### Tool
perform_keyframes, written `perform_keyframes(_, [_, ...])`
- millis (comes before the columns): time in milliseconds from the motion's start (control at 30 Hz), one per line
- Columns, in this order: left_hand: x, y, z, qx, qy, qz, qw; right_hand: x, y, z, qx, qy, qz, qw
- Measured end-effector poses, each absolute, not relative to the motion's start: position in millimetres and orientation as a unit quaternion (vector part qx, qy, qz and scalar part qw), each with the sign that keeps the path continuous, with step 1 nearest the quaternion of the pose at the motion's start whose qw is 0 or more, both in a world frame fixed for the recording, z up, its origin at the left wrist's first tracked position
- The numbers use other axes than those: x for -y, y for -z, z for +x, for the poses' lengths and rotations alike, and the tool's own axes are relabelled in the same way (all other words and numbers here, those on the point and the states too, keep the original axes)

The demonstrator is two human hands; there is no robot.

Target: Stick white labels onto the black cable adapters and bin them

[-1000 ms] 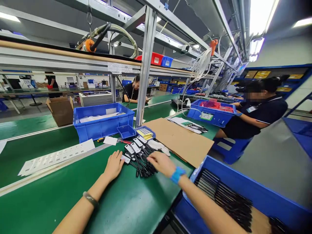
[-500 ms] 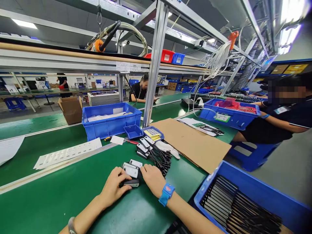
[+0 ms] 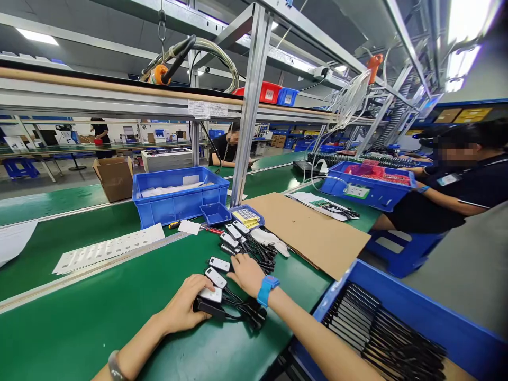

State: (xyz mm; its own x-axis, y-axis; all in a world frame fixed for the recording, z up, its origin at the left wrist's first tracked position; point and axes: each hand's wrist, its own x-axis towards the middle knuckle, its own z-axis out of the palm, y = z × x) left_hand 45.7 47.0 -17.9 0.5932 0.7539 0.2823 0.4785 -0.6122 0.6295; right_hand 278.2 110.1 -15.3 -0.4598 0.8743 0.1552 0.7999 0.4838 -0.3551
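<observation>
Small white-faced black modules with black cables lie on the green table. My left hand [image 3: 186, 304] curls around the nearest white-faced module [image 3: 212, 294], fingertips on its top and thumb low at its side. A black module [image 3: 212, 309] is tipped on its edge just below. Another white-faced module [image 3: 216, 277] lies behind these, and their black cables [image 3: 252, 315] run right into a bunch. My right hand [image 3: 248, 275], with a blue wrist strap [image 3: 266, 290], has its fingers bent at the cable end of the farthest module [image 3: 219, 263] of this group. Its fingertips are partly hidden.
A pile of similar modules [image 3: 234, 235] lies behind, beside a white glove [image 3: 270, 241]. Brown cardboard [image 3: 305, 227] covers the table to the right. A blue bin [image 3: 420, 301] of black parts stands near right. Another blue bin [image 3: 178, 203] stands behind; a co-worker [image 3: 456, 180] sits right.
The modules were bunched between my hands and are now spread apart, with their cables showing on the right. My right hand has moved slightly away and up; my left stays on the near modules.
</observation>
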Motion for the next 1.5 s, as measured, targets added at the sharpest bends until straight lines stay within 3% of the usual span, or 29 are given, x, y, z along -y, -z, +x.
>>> perform_keyframes(267, [-44.8,18.5,38.0,-0.362,-0.199,0.89,0.192,-91.2,28.1,280.2,0.838,-0.187,-0.466,0.213])
perform_keyframes(500, [-21.6,22.9,34.0,-0.398,-0.13,0.894,0.159,-74.4,29.6,275.1,0.816,-0.237,-0.498,0.174])
perform_keyframes(767, [-0.5,22.8,38.2,-0.444,-0.229,0.824,0.267,-74.1,29.8,265.4,0.823,-0.223,-0.471,0.226])
perform_keyframes(900, [7.7,18.1,39.8,-0.489,-0.203,0.796,0.294,-70.8,30.3,266.9,0.823,-0.241,-0.441,0.266])
perform_keyframes(1033, [17.7,7.4,47.5,-0.53,-0.163,0.777,0.298,-63.9,31.5,265.4,0.806,-0.304,-0.415,0.294])
perform_keyframes(1133, [23.6,4.9,54.1,-0.504,-0.223,0.777,0.304,-60.9,30.6,264.8,0.765,-0.398,-0.396,0.316])
perform_keyframes(1267, [27.2,13.3,55.8,-0.456,-0.301,0.786,0.29,-58.3,26.3,265.9,0.725,-0.473,-0.38,0.325])
perform_keyframes(1500, [32.0,25.3,44.5,-0.416,-0.273,0.845,0.195,-54.2,20.4,267.5,0.71,-0.505,-0.365,0.329])
